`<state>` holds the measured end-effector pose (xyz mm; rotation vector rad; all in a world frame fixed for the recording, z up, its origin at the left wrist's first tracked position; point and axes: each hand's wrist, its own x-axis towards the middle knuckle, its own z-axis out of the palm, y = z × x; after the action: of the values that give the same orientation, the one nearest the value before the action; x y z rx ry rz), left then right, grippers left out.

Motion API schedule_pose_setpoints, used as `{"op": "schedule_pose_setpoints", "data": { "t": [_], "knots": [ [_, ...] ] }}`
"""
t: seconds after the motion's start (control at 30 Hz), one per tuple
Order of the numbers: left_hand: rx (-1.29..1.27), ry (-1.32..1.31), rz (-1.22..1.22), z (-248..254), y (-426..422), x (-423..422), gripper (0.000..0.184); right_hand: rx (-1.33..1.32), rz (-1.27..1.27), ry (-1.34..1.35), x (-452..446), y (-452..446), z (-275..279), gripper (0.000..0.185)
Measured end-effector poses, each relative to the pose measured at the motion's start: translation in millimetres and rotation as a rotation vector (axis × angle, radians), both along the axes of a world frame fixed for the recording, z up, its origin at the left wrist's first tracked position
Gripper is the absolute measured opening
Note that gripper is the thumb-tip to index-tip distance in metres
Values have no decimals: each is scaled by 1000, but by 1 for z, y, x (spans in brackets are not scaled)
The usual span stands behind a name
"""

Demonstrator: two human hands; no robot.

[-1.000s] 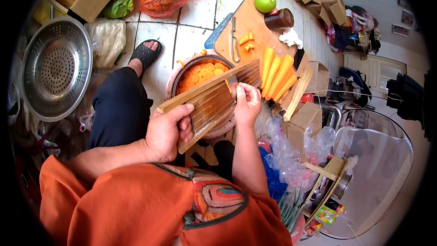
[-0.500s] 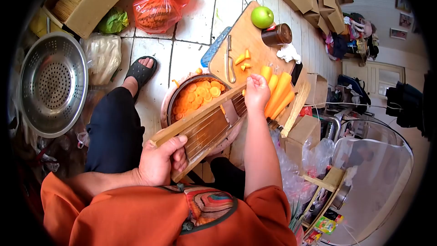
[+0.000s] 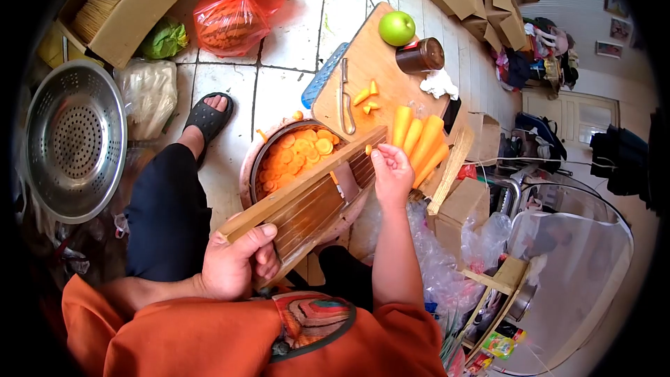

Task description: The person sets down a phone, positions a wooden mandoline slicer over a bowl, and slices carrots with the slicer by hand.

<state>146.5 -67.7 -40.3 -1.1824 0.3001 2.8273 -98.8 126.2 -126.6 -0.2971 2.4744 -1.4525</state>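
My left hand [image 3: 241, 258] is wrapped round the near end of a wooden slicer [image 3: 303, 213], thumb on its top rail. The slicer slants up and away to the right, over the edge of a round pot [image 3: 255, 167] of carrot slices [image 3: 296, 157]. Pinched in the fingertips of my right hand [image 3: 393, 173] is a small carrot piece [image 3: 368, 149], near the slicer's far end. Several peeled carrots [image 3: 426, 139] lie just beyond that hand. On the cutting board [image 3: 363, 49] are a knife [image 3: 345, 98] and a few carrot ends [image 3: 363, 95].
A green apple [image 3: 397, 28] and a dark jar [image 3: 420, 56] stand at the board's far right, near crumpled white tissue [image 3: 440, 84]. Left are a metal colander [image 3: 77, 143], a cardboard box [image 3: 150, 3] and a red bag [image 3: 237, 10]. Plastic bags [image 3: 447, 258] lie at right.
My right hand has drawn back slightly toward me, and the carrot piece now shows clearly at its fingertips. The slicer and my left hand have shifted a little left and down.
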Motion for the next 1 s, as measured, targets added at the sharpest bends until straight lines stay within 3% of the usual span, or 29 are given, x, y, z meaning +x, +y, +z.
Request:
{"op": "schedule_pose_setpoints", "data": {
  "t": [0.13,0.23,0.53,0.67,0.73,0.87,0.97,1.0],
  "knots": [
    [1,4,15,0,1,1,22,121,-171,92,-17,20,-15,24],
    [2,18,21,-1,1,3,18,634,-211,403,-35,28,-20,34],
    [-15,-14,2,0,-3,-2,17,903,-441,470,-67,57,-16,50],
    [-30,-28,-24,1,-4,-3,19,809,-525,378,-80,80,-26,52],
    [-40,-27,-30,1,-3,-3,19,792,-481,151,-84,83,-24,53],
    [-61,-1,-23,2,-3,-5,23,792,-468,273,-92,100,-30,47],
    [-61,-6,-7,0,0,-3,23,229,-559,49,-90,110,-10,26],
    [-59,-7,1,0,1,-3,22,230,-565,54,-84,109,8,26]
  ]
}}
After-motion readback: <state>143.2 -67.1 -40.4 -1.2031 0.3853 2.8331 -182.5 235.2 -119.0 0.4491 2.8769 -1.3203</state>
